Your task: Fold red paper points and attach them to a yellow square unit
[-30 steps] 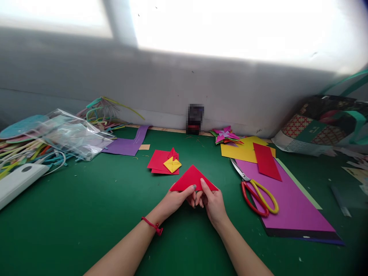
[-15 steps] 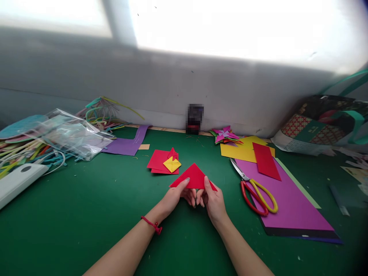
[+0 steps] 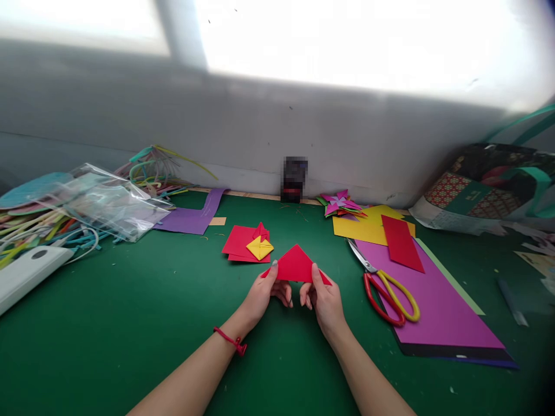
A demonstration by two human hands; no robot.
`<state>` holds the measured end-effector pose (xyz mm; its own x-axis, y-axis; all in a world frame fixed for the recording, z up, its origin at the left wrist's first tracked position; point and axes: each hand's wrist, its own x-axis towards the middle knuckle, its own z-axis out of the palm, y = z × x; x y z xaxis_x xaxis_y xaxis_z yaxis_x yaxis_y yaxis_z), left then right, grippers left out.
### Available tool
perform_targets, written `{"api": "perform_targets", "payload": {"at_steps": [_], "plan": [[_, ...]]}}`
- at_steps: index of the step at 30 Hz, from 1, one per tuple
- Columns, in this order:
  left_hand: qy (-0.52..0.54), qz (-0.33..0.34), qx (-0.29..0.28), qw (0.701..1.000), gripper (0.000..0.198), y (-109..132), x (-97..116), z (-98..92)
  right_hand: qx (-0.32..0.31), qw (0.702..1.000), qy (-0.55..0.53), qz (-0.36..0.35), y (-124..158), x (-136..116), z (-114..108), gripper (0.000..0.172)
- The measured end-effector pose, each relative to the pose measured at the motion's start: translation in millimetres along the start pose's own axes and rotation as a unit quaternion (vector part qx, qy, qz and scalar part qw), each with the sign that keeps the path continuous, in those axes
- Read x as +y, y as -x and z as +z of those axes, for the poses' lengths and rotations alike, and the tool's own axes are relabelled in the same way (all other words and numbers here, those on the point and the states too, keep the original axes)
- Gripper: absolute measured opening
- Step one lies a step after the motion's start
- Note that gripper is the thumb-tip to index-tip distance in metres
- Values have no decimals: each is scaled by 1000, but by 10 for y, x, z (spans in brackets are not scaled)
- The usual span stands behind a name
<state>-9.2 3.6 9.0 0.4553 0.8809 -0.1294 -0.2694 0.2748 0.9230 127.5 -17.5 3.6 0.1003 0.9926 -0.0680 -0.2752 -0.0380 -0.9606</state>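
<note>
A sheet of red paper, folded into a triangle with its point away from me, is held between both hands just over the table. My left hand pinches its left side, thumb on top and fingers curled beneath. On the other side my right hand grips the right part the same way. Just beyond my left hand lie red paper squares, with a yellow folded paper piece and a small red folded piece on them.
Scissors with red and yellow handles lie on purple paper at right. Behind are yellow paper, a red strip and folded paper stars. Pipe cleaners, a clear plastic bag and a white device occupy the left.
My hands have moved slightly apart, both thumbs now nearer the triangle's side corners. The paper has shifted a little to the right.
</note>
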Motion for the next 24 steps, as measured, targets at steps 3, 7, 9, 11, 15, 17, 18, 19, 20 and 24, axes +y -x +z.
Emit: {"api": "perform_targets", "payload": {"at_steps": [3, 7, 9, 11, 15, 17, 18, 19, 20, 24], "plan": [[1, 16, 22, 1000, 42, -2, 9, 9, 3, 1000, 11, -3, 4, -18, -4, 35], [6, 43, 55, 998, 39, -7, 10, -4, 18, 1000, 21, -5, 9, -37, -13, 28], [22, 42, 55, 997, 48, -7, 7, -15, 23, 999, 29, -4, 6, -42, -18, 26], [40, 37, 50, 997, 56, -5, 7, -22, 26, 999, 29, -5, 3, -39, -20, 29], [56, 35, 43, 997, 57, 1, 25, -23, 18, 1000, 9, -5, 4, -11, -20, 42], [48, 31, 46, 997, 52, 1, 40, -20, 22, 1000, 18, -5, 5, 1, -28, 43], [37, 29, 52, 998, 49, 0, 46, -19, 29, 999, 26, -8, 2, 2, -37, 43], [23, 28, 60, 998, 45, -2, 52, -17, 37, 999, 33, -12, -3, -2, -51, 43], [7, 29, 72, 997, 40, -4, 56, -16, 44, 998, 41, -17, -12, -11, -72, 42], [-50, 49, 107, 992, 36, -8, 63, -14, 26, 995, 93, -25, -74, -97, -209, 34]]}}
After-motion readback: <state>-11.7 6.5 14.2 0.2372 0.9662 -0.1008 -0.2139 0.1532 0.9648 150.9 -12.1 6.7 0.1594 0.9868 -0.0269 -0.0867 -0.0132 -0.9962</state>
